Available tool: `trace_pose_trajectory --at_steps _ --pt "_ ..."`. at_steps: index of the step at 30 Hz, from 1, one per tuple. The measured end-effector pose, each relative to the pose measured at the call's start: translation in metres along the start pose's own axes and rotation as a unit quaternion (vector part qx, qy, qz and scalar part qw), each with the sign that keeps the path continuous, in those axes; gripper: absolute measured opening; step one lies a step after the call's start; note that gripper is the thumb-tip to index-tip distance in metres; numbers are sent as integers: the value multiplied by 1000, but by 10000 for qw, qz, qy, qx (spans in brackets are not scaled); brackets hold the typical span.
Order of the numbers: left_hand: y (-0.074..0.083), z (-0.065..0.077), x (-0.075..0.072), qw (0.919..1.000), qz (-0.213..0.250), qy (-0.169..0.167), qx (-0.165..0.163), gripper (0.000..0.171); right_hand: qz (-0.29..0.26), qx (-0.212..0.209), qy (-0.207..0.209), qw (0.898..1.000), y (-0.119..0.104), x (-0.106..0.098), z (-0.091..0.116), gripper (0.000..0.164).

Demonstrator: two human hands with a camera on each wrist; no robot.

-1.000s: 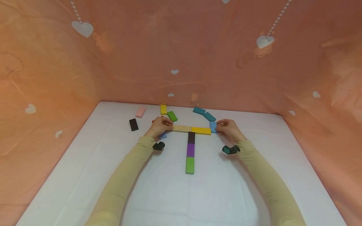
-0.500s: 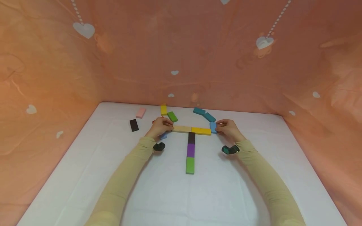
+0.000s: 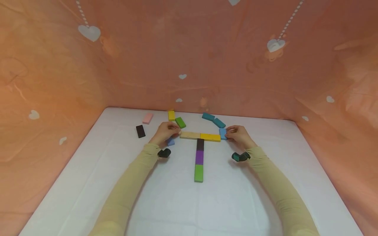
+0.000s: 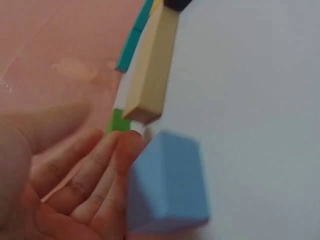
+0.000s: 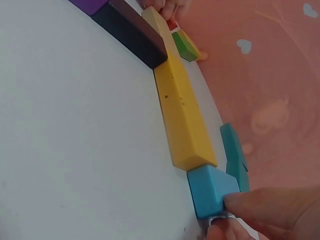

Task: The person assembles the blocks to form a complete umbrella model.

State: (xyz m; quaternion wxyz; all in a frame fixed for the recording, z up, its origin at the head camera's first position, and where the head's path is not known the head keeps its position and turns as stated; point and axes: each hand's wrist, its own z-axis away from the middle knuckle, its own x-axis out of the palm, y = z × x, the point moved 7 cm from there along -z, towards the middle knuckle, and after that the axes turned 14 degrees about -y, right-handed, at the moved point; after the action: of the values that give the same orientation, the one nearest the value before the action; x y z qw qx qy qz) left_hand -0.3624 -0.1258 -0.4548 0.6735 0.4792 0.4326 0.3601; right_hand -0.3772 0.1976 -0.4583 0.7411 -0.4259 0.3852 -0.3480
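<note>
- Light-blue block [image 3: 222, 133]: one, touching the yellow bar [image 3: 210, 137] at its three-o'clock end, grasped by the right hand's [image 3: 238, 136] fingers
- Left hand [image 3: 165, 132]: fingers released, beside one tan bar [image 3: 190, 135]
- Teal blocks [image 3: 219, 123]: two, toward one o'clock

Enclosed at back, L & R by wrinkled peach-orange fabric backdrop [image 3: 230, 65], browner at ctr., brighter orange on L. Printed w/ sm. white hearts [image 3: 182, 76], plus lg. L heart [image 3: 89, 33] & lg. R heart [image 3: 276, 45] up high, each under white dotted line [image 3: 82, 15]. Also marked w/ pale orange blotches [image 3: 203, 101]. Bordered below by white table [image 3: 165, 203], lightly creased, w/ rounded far corners. Lit softly, approx. evenly across tabletop.
</note>
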Motion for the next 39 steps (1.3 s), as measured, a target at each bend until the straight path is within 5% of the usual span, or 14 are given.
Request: trace_pose_trajectory --at_steps 8,14,18,26,39 --pt "12 -2 -22 9992 32 283 277 38 -68 92 -11 9999 2 0 1 40" --pt "11 -13 -11 9991 13 -186 371 53 -65 127 -32 9999 3 -1 1 40" --pt "13 -18 -9 9985 -299 -81 443 63 -58 139 -39 9999 4 -2 0 40" --pt "6 -28 -11 9997 -145 20 217 73 -98 210 -1 9997 5 -3 -2 41" --pt "17 -33 -12 9901 -1370 166 275 62 34 185 84 9998 4 -2 -2 41"
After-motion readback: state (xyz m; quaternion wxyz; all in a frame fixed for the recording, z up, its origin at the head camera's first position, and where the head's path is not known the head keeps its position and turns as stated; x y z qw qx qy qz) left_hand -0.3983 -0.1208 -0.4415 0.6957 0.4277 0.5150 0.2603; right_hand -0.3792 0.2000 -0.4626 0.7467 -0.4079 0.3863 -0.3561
